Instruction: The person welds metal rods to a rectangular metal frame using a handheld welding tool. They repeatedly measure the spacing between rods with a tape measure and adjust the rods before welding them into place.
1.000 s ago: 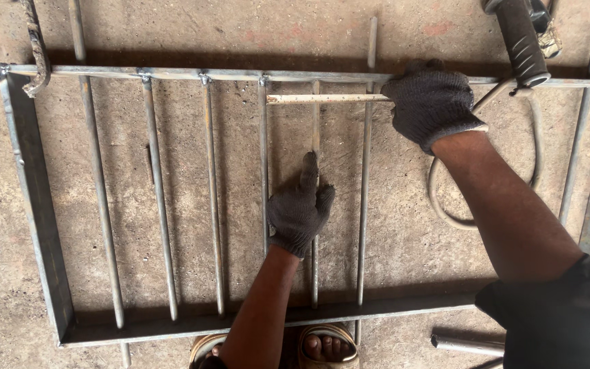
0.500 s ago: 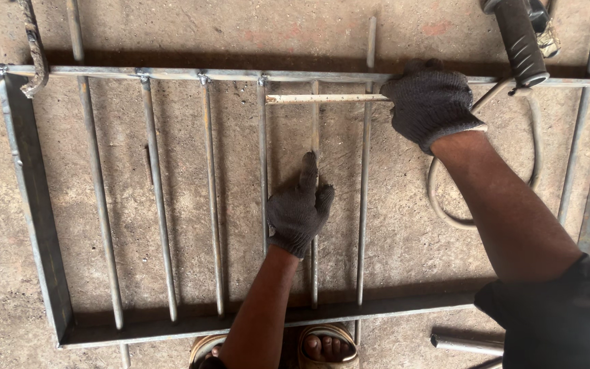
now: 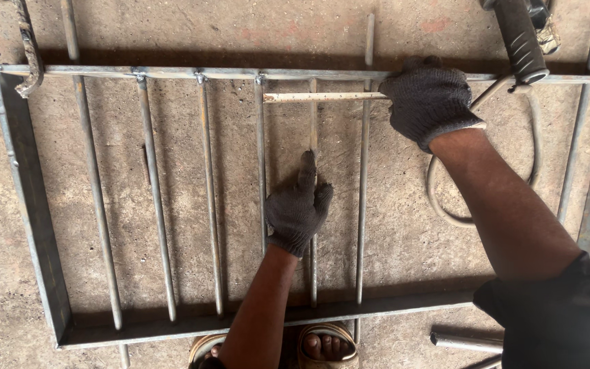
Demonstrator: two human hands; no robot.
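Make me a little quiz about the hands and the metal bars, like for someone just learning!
1. True or false: both hands wear dark knitted gloves.
2. What does the right hand hold across the bars near the top rail?
A. a paintbrush
B. a pale measuring stick
C. a cup
3. Fill in: the left hand presses on an upright ____ in the middle of the frame.

Key
1. True.
2. B, the measuring stick, lying level.
3. Bar; the left hand lies along it.
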